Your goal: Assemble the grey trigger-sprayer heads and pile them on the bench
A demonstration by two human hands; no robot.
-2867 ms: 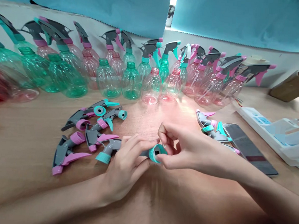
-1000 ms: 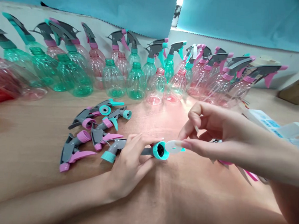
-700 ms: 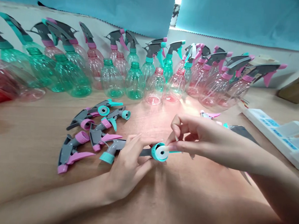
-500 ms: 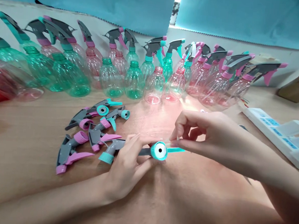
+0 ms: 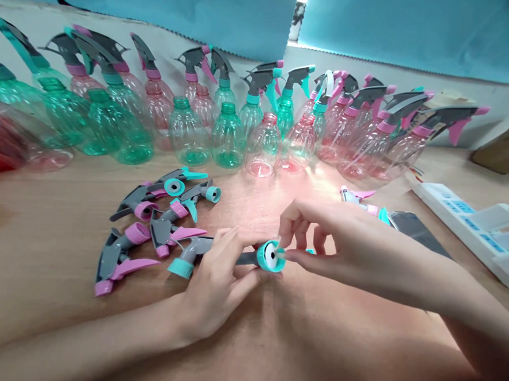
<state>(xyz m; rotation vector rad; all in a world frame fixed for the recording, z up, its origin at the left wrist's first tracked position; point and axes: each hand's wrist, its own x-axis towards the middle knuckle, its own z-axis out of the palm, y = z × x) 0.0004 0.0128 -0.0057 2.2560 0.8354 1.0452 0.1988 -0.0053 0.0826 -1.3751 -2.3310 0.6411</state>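
Note:
A grey spray trigger head with a teal screw collar [image 5: 270, 256] is held by my left hand [image 5: 216, 283], the collar opening turned towards me. A white ring with a dark centre hole sits inside that collar. My right hand [image 5: 320, 240] is closed in a pinch at the collar's right edge, with a small pale piece partly showing at the fingertips; its kind is too small to tell. Left of my left hand, another grey trigger head with a teal collar [image 5: 181, 267] lies nearly against my fingers. Beyond it are several loose pink-and-grey trigger heads [image 5: 118, 258] and teal ones.
Along the back stand green bottles [image 5: 191, 140] and pink bottles [image 5: 263, 148], several topped with spray heads. At the right are a white-and-pink spray head [image 5: 353, 197], a dark flat device [image 5: 416, 230], a white compartment box [image 5: 459, 226] and a brown box [image 5: 505, 148].
My right hand has moved left, bringing its pinched fingertips to the teal collar. The white ring now looks tilted. My left hand has kept its hold in the same place.

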